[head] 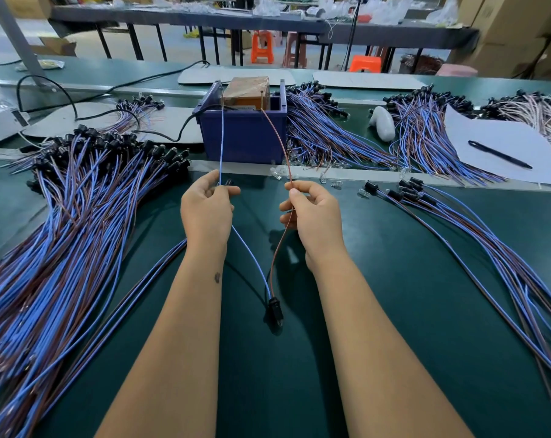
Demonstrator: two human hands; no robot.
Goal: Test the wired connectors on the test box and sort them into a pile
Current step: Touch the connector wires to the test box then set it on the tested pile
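Near the worktop's front edge the small black plastic connector (pixel 274 312) dangles below both grips. Left hand (pixel 206 210) pinches its blue wire (pixel 221 137), right hand (pixel 312 213) its brown wire (pixel 279 137); both run straight away to the dark blue plastic test box (pixel 245 134).

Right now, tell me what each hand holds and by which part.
Left hand pinches the thin blue wire mid-length; right hand pinches the thin brown wire mid-length. Their shared black connector hangs unheld.

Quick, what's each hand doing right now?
Left hand: pinches the blue wire.
Right hand: pinches the brown wire.
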